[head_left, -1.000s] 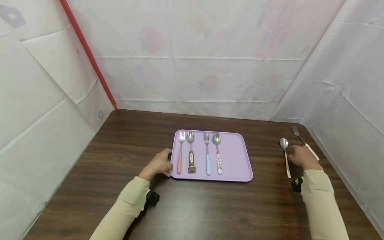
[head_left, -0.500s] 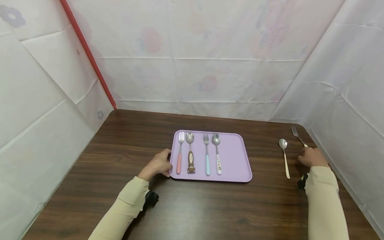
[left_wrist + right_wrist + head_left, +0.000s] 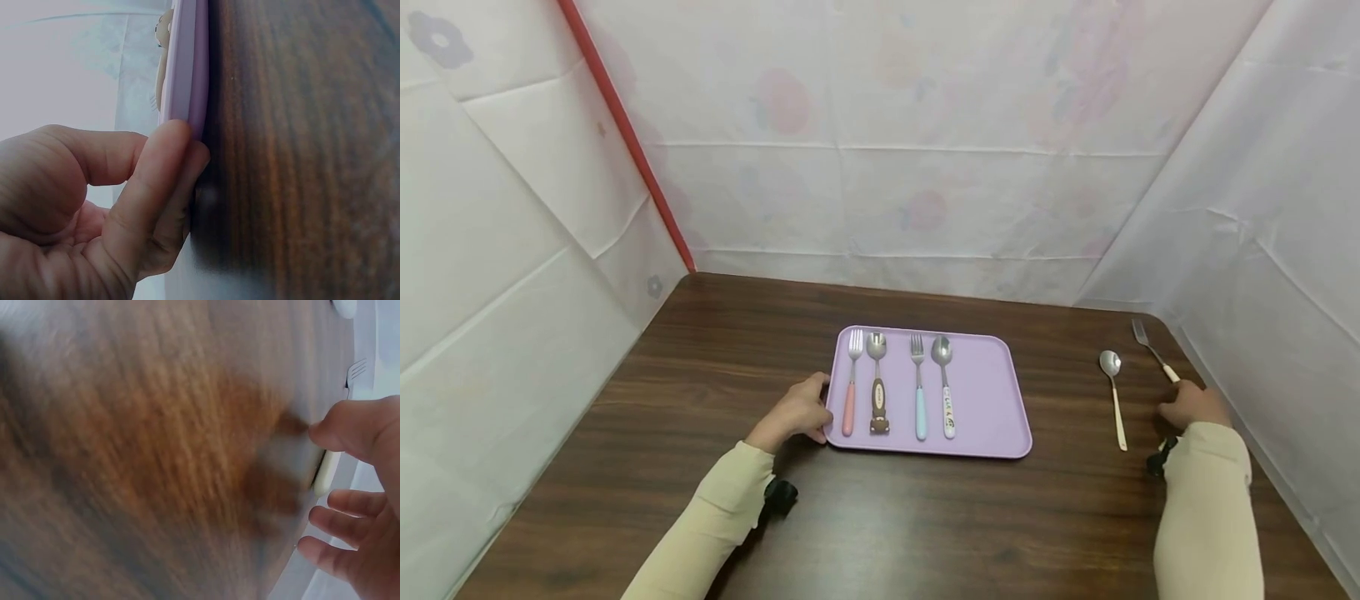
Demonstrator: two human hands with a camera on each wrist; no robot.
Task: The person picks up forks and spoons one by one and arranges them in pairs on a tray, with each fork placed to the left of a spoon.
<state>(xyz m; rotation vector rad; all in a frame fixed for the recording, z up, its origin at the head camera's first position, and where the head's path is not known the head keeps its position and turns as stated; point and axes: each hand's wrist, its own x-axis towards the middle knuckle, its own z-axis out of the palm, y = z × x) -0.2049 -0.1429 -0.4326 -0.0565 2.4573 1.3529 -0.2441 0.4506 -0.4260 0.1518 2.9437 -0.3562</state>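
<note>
Left hand (image 3: 796, 412) grips the purple plastic tray's (image 3: 988, 392) corner on the dark wooden desk (image 3: 880, 517). Right hand (image 3: 1193, 406) pinches the cream-handled metal fork (image 3: 1154, 354); a cream-handled spoon (image 3: 1113, 392) lies just beside.

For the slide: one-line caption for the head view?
Left hand holds tray edge; right hand touches fork handle.

Two forks and two spoons lie side by side on the tray (image 3: 992, 400), and one spoon (image 3: 1113, 392) and one fork (image 3: 1152, 349) lie on the table (image 3: 925, 517) to its right.
</note>
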